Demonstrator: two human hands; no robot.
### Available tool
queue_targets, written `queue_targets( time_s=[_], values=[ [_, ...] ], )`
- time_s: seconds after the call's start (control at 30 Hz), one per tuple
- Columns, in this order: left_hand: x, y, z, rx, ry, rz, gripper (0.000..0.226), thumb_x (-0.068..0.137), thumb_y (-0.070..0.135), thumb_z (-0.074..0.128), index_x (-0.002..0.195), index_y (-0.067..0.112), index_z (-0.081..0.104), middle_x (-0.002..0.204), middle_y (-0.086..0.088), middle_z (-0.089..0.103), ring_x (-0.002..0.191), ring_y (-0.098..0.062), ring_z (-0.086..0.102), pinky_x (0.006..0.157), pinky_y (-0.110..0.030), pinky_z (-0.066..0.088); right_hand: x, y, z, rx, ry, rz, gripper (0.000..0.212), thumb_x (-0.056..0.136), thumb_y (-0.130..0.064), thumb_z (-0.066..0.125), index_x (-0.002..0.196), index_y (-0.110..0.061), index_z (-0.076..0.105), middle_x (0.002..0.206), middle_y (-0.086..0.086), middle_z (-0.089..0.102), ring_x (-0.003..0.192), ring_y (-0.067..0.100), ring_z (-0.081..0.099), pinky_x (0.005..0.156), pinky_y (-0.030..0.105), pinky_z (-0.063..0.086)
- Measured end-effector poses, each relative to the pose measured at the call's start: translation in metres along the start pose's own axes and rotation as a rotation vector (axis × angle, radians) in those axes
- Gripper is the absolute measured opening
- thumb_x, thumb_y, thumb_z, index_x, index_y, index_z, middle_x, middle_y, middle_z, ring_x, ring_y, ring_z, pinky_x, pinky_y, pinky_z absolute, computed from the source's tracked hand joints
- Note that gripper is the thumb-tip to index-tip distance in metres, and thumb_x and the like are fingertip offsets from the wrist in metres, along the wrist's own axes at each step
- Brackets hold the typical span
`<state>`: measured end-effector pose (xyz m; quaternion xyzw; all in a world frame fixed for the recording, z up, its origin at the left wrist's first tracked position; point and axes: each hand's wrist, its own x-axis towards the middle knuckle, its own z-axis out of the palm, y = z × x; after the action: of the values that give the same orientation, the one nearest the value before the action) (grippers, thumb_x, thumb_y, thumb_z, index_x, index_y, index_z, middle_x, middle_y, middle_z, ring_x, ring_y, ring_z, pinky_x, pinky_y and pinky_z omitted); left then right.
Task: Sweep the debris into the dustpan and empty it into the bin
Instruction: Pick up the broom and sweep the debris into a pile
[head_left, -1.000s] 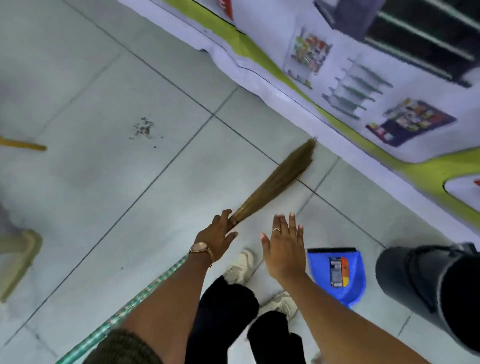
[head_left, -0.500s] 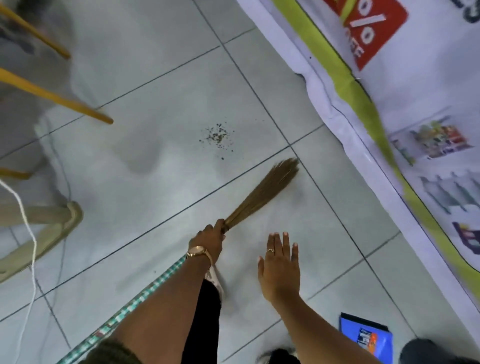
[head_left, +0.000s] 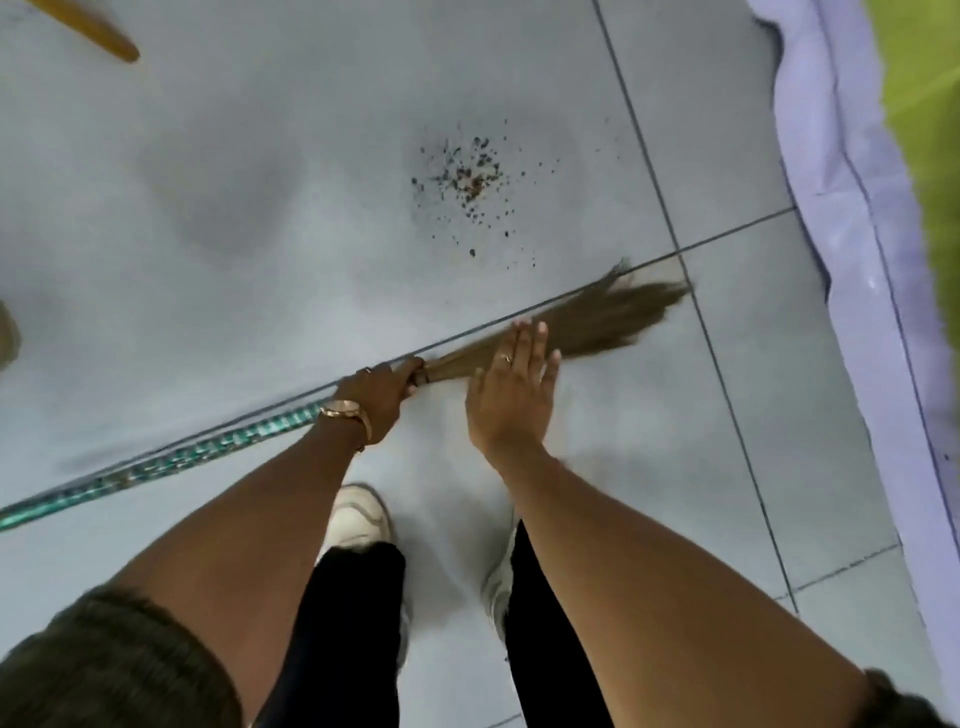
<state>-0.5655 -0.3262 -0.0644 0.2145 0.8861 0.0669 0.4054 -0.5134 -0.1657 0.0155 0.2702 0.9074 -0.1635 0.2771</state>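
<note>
The left hand (head_left: 379, 397) gripped the broom (head_left: 587, 325) where handle meets bristles, while the right hand (head_left: 511, 395) hovered beside it, flat and spread wide. The bristles lay low along a floor (head_left: 208, 208) tile seam, near the debris (head_left: 470, 179) scattered just beyond.

We lose the broom handle (head_left: 156, 462) off the 9 o'clock edge. Bristles (head_left: 613, 317) are motion-blurred, partly hidden behind the right hand (head_left: 511, 389). Debris (head_left: 470, 179) specks too small to identify. Yellow pole (head_left: 93, 31) cut off at 11 o'clock.
</note>
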Motion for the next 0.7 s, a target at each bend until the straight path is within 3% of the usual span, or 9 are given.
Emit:
queue_targets(
  time_s=[0.17, 0.33, 0.43, 0.6, 0.7],
  values=[
    [0.022, -0.035, 0.031, -0.078, 0.184, -0.091, 0.045, 0.095, 0.022, 0.042, 0.14, 0.025, 0.038, 0.103, -0.025, 0.059, 0.093, -0.045, 0.058, 0.079, -0.05, 0.047, 0.027, 0.002, 0.038, 0.05, 0.051, -0.091, 0.065, 0.099, -0.023, 0.033, 0.153, -0.005, 0.0, 0.163, 0.01, 0.0, 0.151, 0.025, -0.006, 0.125, 0.047, 0.004],
    [0.034, -0.051, 0.02, -0.13, 0.245, -0.177, 0.049, 0.09, 0.009, 0.047, 0.136, 0.023, 0.04, 0.105, -0.028, 0.058, 0.096, -0.049, 0.056, 0.081, -0.053, 0.046, 0.013, 0.028, 0.049, -0.015, 0.014, -0.146, 0.061, 0.103, -0.027, 0.03, 0.153, -0.007, -0.001, 0.163, 0.009, -0.002, 0.151, 0.025, -0.006, 0.125, 0.046, 0.004],
    [0.034, -0.037, 0.002, -0.148, 0.291, -0.177, 0.042, 0.094, 0.014, 0.045, 0.135, 0.022, 0.041, 0.103, -0.029, 0.058, 0.095, -0.05, 0.055, 0.081, -0.055, 0.046, 0.0, 0.034, 0.043, 0.03, 0.027, -0.133, 0.063, 0.103, -0.029, 0.029, 0.153, -0.008, -0.003, 0.163, 0.009, -0.003, 0.151, 0.025, -0.008, 0.125, 0.046, 0.004],
    [0.01, 0.03, -0.015, -0.19, 0.31, 0.07, 0.052, 0.093, 0.011, 0.048, 0.143, 0.02, 0.036, 0.098, -0.025, 0.058, 0.09, -0.044, 0.058, 0.079, -0.05, 0.049, -0.031, 0.032, 0.015, 0.116, 0.22, -0.146, 0.064, 0.1, -0.029, 0.032, 0.153, -0.014, -0.002, 0.164, 0.001, -0.001, 0.151, 0.023, -0.001, 0.122, 0.047, 0.004],
    [-0.009, 0.082, 0.004, -0.115, 0.183, 0.211, 0.055, 0.097, 0.025, 0.044, 0.149, 0.025, 0.027, 0.11, -0.019, 0.057, 0.097, -0.038, 0.059, 0.08, -0.047, 0.051, -0.04, 0.064, 0.004, 0.031, 0.217, -0.086, 0.073, 0.097, -0.016, 0.038, 0.151, -0.022, -0.011, 0.163, -0.003, -0.006, 0.151, 0.024, -0.004, 0.122, 0.05, 0.002]
  ],
)
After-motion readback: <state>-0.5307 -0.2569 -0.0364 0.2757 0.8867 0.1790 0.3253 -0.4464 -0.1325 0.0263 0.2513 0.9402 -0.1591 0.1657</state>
